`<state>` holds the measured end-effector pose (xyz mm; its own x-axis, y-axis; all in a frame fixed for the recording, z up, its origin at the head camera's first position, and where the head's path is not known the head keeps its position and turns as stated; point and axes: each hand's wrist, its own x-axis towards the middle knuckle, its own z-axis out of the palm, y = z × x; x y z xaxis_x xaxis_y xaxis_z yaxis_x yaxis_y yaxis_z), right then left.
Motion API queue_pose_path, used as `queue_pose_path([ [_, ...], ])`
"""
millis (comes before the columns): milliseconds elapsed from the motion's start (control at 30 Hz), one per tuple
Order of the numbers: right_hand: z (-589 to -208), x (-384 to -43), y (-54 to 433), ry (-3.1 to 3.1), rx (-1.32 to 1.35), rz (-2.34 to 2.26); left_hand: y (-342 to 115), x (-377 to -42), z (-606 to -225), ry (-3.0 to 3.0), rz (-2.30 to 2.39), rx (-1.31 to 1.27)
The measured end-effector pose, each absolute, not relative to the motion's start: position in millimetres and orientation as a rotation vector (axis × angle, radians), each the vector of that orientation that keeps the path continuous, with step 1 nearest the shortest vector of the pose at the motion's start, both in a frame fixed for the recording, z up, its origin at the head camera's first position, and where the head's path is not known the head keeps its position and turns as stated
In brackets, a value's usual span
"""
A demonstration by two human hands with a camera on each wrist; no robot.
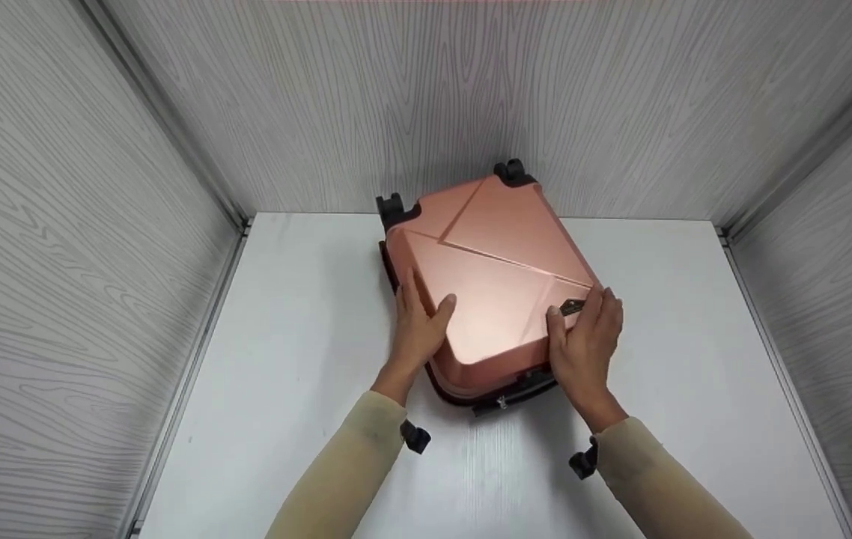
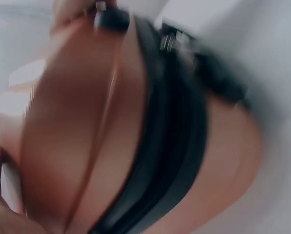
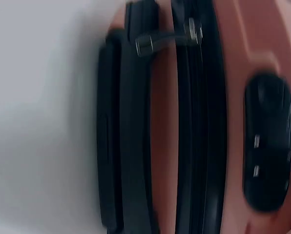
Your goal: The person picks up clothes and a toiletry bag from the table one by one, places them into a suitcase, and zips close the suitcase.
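While both my hands are on the pink suitcase [image 1: 497, 288], it lies broad face up and askew over the middle of the white table [image 1: 284, 337], its black wheels [image 1: 513, 171] pointing toward the back wall [image 1: 426, 97]; I cannot tell whether any part is lifted off the surface. My left hand [image 1: 418, 329] is spread along its left side, fingers nearly straight and thumb over the upper edge. My right hand [image 1: 585, 344] lies at the near right corner, spread as well, with the small dark badge [image 1: 572, 306] between thumb and fingers. Neither hand wraps round it; it sits between them. In the right wrist view, somewhat blurred, I see the black handle [image 3: 135, 131] and a black lock [image 3: 267, 141] on the end facing me. My sleeves [image 1: 336, 464] are beige.
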<state>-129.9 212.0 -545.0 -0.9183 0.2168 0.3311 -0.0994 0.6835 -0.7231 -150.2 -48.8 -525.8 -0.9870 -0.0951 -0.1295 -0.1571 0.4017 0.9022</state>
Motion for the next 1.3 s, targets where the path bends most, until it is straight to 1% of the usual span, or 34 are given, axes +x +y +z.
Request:
queue_pose_path([
  [133,-546.6,-123.7,202.0,-2.517,-0.038,1.080,-58.6,-167.8,-530.0,2.574,1.718,-0.283],
  [233,-547.8,-125.3,200.1,-2.523,-0.012,1.086,-58.9,-168.9,-531.9,2.562,1.736,-0.282],
  [467,-550.9,-138.0,209.0,-2.554,0.010,1.083,-47.4,-152.8,-531.8,2.632,1.702,-0.267],
  [733,-547.2,-166.5,239.5,-2.649,0.050,1.106,-26.6,-129.6,-531.3,2.628,1.681,-0.311],
  [833,-543.9,-172.5,245.4,-2.699,0.039,1.120,-26.7,-127.4,-529.3,2.638,1.671,-0.342],
  [1000,-539.2,-166.0,237.1,-2.668,-0.022,1.125,-44.0,-141.6,-525.5,2.673,1.631,-0.373],
  [1300,-537.8,-119.1,196.0,-2.621,-0.108,1.141,-95.0,-192.8,-524.6,2.754,1.681,-0.311],
])
